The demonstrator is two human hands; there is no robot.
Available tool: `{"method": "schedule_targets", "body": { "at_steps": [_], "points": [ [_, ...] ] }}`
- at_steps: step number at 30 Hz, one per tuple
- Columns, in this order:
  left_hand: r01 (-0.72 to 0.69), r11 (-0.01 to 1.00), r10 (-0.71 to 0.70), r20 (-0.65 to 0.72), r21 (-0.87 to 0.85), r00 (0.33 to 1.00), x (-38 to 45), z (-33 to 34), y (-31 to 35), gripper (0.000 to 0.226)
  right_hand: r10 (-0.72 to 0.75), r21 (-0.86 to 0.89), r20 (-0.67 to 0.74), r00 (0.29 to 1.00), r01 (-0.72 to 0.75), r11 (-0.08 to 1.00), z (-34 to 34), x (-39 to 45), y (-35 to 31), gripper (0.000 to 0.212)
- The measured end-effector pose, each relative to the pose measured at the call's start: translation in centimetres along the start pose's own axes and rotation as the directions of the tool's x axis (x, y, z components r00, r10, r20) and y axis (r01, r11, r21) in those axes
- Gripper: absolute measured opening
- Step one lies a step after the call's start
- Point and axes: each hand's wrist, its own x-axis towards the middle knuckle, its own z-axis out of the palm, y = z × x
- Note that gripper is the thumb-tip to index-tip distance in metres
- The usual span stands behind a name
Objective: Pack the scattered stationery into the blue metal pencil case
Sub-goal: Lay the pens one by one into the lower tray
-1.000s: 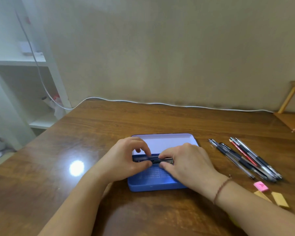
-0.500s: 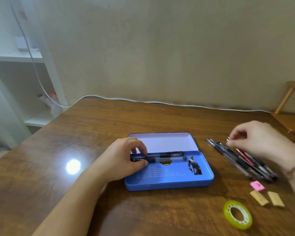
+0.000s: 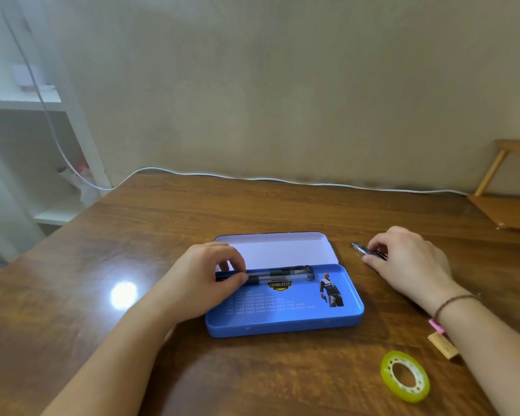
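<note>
Pencil case [image 3: 282,324] lies open on the counter [image 3: 162,229], lid [image 3: 276,250] folded back toward the wall, long axis running left to right across the body. Two pens [image 3: 279,274] already lie inside along the far edge, parallel to that axis. Left hand [image 3: 201,280]: fingers and thumb curled onto the left ends of those pens, pinning them at the case's left end. Right hand [image 3: 409,262]: just right of the case, knuckles up, fingertips closed around the loose pens [image 3: 362,250] on the counter; only their dark tips show past the fingers, count not readable. Those tips point up and left, so their axis is skewed against the case. Judgement: right hand is nearer the loose pens; the carry is a short move leftward, with a turn to bring them parallel to the stored pair. Tape roll [image 3: 405,376] and erasers [image 3: 442,343] remain on the counter near the right forearm, not yet packed.
</note>
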Motion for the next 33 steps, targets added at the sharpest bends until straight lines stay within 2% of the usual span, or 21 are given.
{"method": "schedule_targets", "body": {
  "at_steps": [4, 6, 9, 11, 14, 17, 18, 20, 21, 22, 24, 25, 26, 27, 33],
  "points": [
    [-0.001, 1.0, 0.001, 0.005, -0.011, 1.0, -0.1, -0.1, 0.1, 0.006, -0.007, 0.088, 0.012, 1.0, 0.006, 0.996, -0.1, -0.1, -0.5, 0.01],
    [-0.005, 1.0, 0.005, 0.005, -0.02, 1.0, -0.1, -0.1, 0.1, 0.006, -0.021, 0.279, 0.006, 1.0, 0.018, 0.96, -0.8, 0.1, -0.3, 0.014],
    [0.0, 0.999, 0.001, 0.024, -0.048, 1.0, -0.2, -0.2, 0.0, 0.01, -0.002, 0.538, -0.109, 0.994, 0.06, 0.841, -3.0, 0.1, 0.0, 0.027],
    [0.007, 0.999, -0.006, 0.027, -0.044, 1.0, -0.2, -0.3, 0.0, 0.011, -0.013, 0.717, -0.109, 0.994, 0.088, 0.691, -4.7, -0.5, -0.5, 0.019],
    [0.005, 0.998, -0.005, 0.002, -0.061, 1.0, -0.2, -0.4, 0.0, 0.009, -0.143, 0.922, 0.034, 0.989, 0.024, 0.386, -6.6, -1.8, -2.1, 0.014],
    [0.012, 0.997, -0.015, -0.041, -0.078, 0.999, -0.1, -0.4, 0.0, 0.01, -0.259, 0.947, 0.24, 0.936, -0.168, 0.273, -7.0, -2.4, -3.1, 0.025],
    [0.016, 0.997, -0.02, -0.056, -0.077, 0.998, -0.1, -0.4, 0.0, 0.012, -0.294, 0.936, 0.294, 0.909, -0.213, 0.279, -6.9, -2.7, -3.6, 0.027],
    [0.034, 0.996, -0.041, -0.08, -0.085, 0.996, 0.0, -0.4, -0.1, 0.015, -0.32, 0.916, 0.307, 0.896, -0.187, 0.355, -6.4, -3.2, -4.5, 0.023],
    [0.049, 0.994, -0.058, -0.092, -0.099, 0.994, 0.1, -0.4, -0.3, 0.016, -0.312, 0.9, 0.272, 0.911, -0.126, 0.416, -5.8, -3.6, -5.0, 0.02],
    [0.068, 0.99, -0.08, -0.101, -0.12, 0.992, 0.1, -0.4, -0.4, 0.018, -0.294, 0.849, 0.202, 0.934, -0.018, 0.528, -5.3, -3.8, -5.4, 0.016],
    [0.107, 0.977, -0.129, -0.112, -0.186, 0.985, 0.2, -0.5, -0.5, 0.021, -0.33, 0.53, 0.075, 0.941, 0.242, 0.813, -4.1, -4.0, -6.1, 0.012],
    [0.115, 0.967, -0.144, -0.118, -0.228, 0.982, 0.2, -0.5, -0.5, 0.022, -0.371, 0.315, 0.055, 0.927, 0.337, 0.887, -3.5, -4.2, -6.5, 0.019],
    [0.112, 0.955, -0.151, -0.125, -0.273, 0.981, 0.1, -0.6, -0.4, 0.022, -0.404, 0.159, 0.047, 0.914, 0.392, 0.906, -2.9, -4.5, -6.9, 0.026],
    [0.106, 0.944, -0.154, -0.131, -0.312, 0.979, 0.1, -0.6, -0.3, 0.021, -0.423, 0.103, 0.05, 0.905, 0.417, 0.903, -2.5, -4.7, -7.3, 0.029],
    [0.093, 0.94, -0.128, -0.087, -0.329, 0.988, -0.1, -0.7, -0.1, 0.017, -0.473, 0.222, 0.032, 0.88, 0.455, 0.862, -0.4, -4.6, -7.5, 0.025]
  ]
}}
